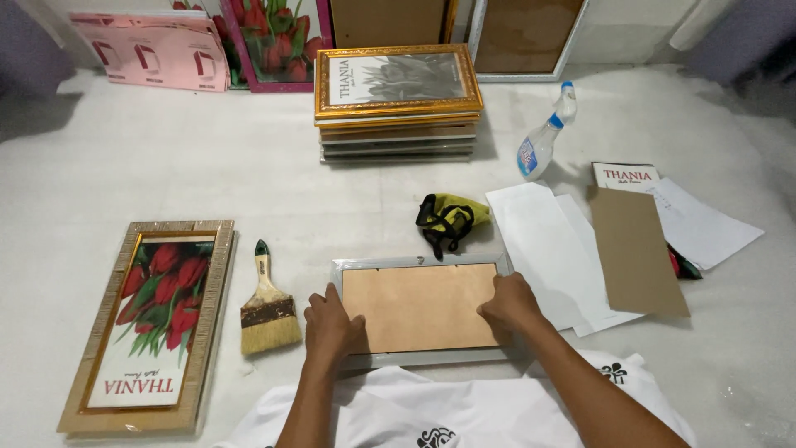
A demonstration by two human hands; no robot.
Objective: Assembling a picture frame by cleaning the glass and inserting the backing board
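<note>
Silver frame (419, 264), brown cardboard backing (419, 307)

a pale floor (207, 166) is carrying everything here. lying directly on it are a silver picture frame (419, 311) turned face down, a paintbrush (269, 303), a gold-framed tulip print (151, 323), a stack of frames (398, 104), a spray bottle (543, 137), a yellow cloth (452, 217), white sheets (551, 249) and a brown board (637, 249).

brush (269, 305) left, papers (551, 249) right, pouch (448, 220) ahead
</note>
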